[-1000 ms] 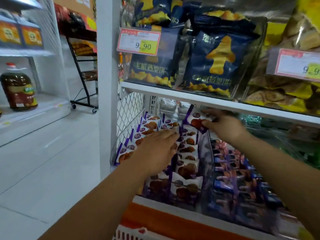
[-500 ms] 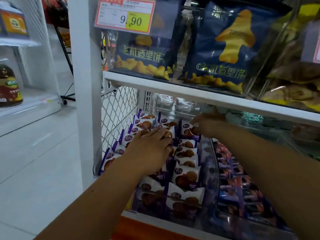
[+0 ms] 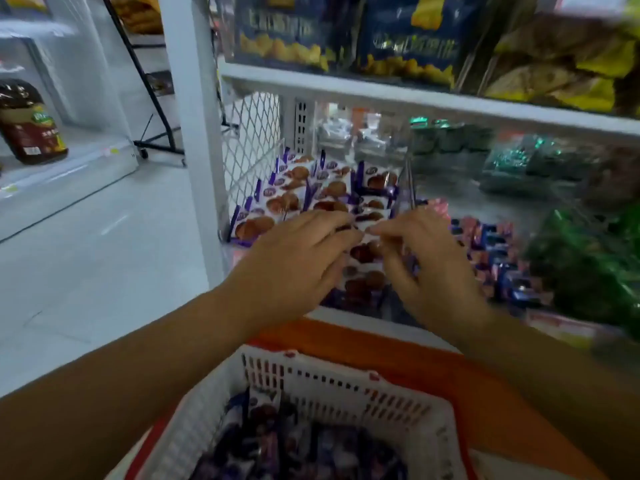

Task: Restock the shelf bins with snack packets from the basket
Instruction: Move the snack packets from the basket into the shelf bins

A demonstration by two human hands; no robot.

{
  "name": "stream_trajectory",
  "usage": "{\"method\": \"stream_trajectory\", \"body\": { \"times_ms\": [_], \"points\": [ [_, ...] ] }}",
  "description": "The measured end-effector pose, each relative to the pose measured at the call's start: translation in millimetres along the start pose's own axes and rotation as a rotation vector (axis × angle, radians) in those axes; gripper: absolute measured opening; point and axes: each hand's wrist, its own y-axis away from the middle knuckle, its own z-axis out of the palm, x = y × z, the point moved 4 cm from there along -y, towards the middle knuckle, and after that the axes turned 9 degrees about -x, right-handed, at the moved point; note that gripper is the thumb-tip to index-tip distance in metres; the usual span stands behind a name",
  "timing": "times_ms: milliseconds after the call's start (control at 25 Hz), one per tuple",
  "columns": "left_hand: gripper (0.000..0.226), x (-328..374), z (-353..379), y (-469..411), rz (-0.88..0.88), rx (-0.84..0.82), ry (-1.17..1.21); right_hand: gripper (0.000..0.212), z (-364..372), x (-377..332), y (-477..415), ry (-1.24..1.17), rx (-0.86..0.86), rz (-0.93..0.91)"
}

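Left hand [image 3: 298,261] is laid open on packets [image 3: 277,202] in the well-filled bin [image 3: 404,194], right hand [image 3: 427,268] grip unclear; more are left in the basket [image 3: 346,375].

The snack packets [image 3: 367,202] in the bin are white and purple, each printed with round brown biscuits. The basket [image 3: 329,386] is white plastic pierced with rows of slots, its load mostly purple. The shelf edge [image 3: 381,91] is white, and the band [image 3: 398,348] below the bin is orange. The bags [image 3: 287,32] above are navy with yellow snacks, and the packets [image 3: 588,265] at the right are green. The side mesh [image 3: 249,140] is a white diamond lattice.
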Motion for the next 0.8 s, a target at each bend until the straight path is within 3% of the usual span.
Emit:
{"method": "stream_trajectory", "body": {
  "times_ms": [120,200,280,320,400,520,600,720,800],
  "points": [
    [0.033,47.2,52.1,85.8,0.106,-0.217,0.081,0.02,60.2,-27.9,84.4,-0.02,-0.294,-0.098],
    [0.037,71.2,100.8,144.5,0.036,-0.544,0.112,0.026,112.0,-29.0,130.8,0.167,-0.658,-0.11],
    [0.047,83.2,151.1,201.3,-0.146,-0.93,0.219,0.035,159.0,-18.0,176.6,0.125,-1.074,0.131],
    [0.053,87.3,169.1,223.7,-0.252,-1.085,0.274,0.041,176.7,-13.9,197.9,0.021,-1.172,0.315],
    [0.055,89.1,195.8,252.2,-0.376,-1.156,0.314,0.048,207.6,-9.0,231.8,-0.209,-1.171,0.568],
    [0.048,83.5,225.4,282.8,-0.525,-1.19,0.327,0.032,247.2,-25.1,269.2,-0.469,-1.184,0.771],
    [0.045,79.8,237.1,294.8,-0.604,-1.222,0.364,0.02,271.5,-42.4,274.9,-0.578,-1.167,0.882],
    [0.042,74.8,242.7,299.7,-0.651,-1.16,0.433,0.021,306.8,-72.3,269.1,-0.877,-1.127,0.996],
    [0.039,73.5,245.4,303.0,-0.656,-1.126,0.458,0.027,330.8,-81.3,270.6,-0.905,-1.084,1.103]
  ]
}}
